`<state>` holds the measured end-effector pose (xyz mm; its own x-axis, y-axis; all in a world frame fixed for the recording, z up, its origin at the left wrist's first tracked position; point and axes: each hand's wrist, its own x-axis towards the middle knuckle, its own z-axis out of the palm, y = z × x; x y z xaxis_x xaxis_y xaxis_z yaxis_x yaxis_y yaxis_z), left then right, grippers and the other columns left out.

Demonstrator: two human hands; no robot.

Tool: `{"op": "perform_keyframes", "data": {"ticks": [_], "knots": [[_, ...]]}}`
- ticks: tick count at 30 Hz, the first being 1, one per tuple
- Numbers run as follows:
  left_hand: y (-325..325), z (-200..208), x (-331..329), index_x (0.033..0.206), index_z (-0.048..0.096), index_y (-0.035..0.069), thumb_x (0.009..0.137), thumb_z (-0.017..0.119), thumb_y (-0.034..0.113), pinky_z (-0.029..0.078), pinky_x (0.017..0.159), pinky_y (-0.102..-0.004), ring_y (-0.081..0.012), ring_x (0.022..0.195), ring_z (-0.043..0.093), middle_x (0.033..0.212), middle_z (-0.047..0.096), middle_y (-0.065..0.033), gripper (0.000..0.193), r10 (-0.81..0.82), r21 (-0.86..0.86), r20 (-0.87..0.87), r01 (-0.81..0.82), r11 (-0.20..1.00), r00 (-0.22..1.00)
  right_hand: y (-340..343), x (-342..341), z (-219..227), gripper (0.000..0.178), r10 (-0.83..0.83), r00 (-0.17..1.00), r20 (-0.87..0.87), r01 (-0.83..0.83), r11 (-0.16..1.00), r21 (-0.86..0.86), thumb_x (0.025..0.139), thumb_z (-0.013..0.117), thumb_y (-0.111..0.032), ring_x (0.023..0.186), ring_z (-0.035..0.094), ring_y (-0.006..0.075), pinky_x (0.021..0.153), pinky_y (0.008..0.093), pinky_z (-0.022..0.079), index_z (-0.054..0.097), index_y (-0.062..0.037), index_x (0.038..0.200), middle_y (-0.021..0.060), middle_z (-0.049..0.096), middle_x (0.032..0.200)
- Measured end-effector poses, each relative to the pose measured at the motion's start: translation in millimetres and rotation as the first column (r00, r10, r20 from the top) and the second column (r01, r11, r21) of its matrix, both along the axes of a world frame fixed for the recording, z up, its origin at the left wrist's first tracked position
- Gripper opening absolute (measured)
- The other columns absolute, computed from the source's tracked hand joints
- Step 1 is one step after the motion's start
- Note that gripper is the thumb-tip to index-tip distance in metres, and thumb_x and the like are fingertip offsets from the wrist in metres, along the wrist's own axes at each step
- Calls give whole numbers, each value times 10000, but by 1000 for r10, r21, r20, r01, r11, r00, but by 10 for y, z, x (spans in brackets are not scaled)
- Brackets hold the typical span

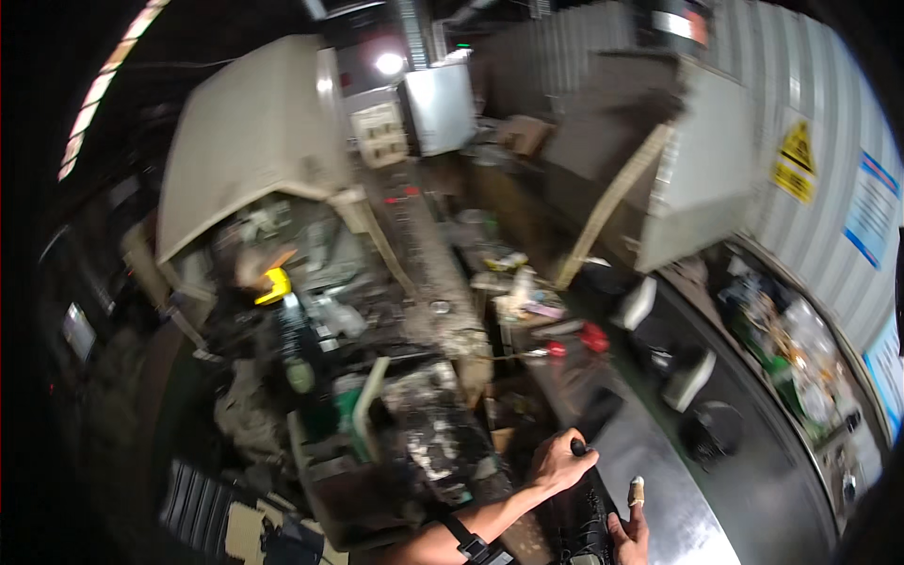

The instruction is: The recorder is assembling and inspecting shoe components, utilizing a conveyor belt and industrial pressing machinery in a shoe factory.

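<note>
In the head view, the only one, the black article (586,529) lies low in the picture, right of centre, between the person's two hands and cut off by the lower edge. Its long axis, as far as it shows, runs nearly straight away from the person, from that edge up toward the left fist, roughly in line with the viewer rather than across. The left hand (562,463) is at the far end, clenched around a short black handle (578,448) whose blunt tip pokes out beside the thumb; whether handle and article are one piece cannot be told. The left forearm, with a dark wrist strap (468,540), slants in from the lower left, so that arm comes at the long axis obliquely. The right hand (629,539) sits closer to the person, just beside the article's right side, with its thumb toward it and a finger with a wrapped tip (637,492) stretched forward over the bright metal desk (695,513); I cannot tell whether this hand grips or merely touches. So the left hand is nearer the far end and the right hand nearer the right flank, with the article's dark ribbed surface between them.
</note>
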<state>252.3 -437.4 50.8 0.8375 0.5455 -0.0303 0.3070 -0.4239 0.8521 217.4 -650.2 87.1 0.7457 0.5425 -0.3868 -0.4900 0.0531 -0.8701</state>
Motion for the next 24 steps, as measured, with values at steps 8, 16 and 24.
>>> {"op": "perform_keyframes", "data": {"ticks": [8,16,24], "knots": [[2294,871,-1224,981,626,44,813,747,443,490,783,-387,-259,875,622,939,670,-141,450,339,-63,347,-339,939,874,2173,-509,-73,491,60,993,106,-79,980,185,920,639,-11,832,541,74,740,228,473,452,-14,1374,-10,587,1005],[4315,850,-2386,1435,339,26,670,813,190,392,1054,-476,-423,1215,498,1313,515,-275,915,828,180,330,-892,415,453,3661,-1230,635,608,195,972,128,-223,938,265,925,645,-38,709,467,18,617,184,412,369,-54,1467,-36,616,986],[3830,48,-3673,1364,464,15,656,856,131,494,936,-382,-259,1035,659,1145,681,-151,818,434,86,355,-491,867,828,4456,-1376,576,434,239,970,48,-244,945,219,918,656,-67,823,597,113,705,256,493,492,15,1312,66,657,1011]]}}
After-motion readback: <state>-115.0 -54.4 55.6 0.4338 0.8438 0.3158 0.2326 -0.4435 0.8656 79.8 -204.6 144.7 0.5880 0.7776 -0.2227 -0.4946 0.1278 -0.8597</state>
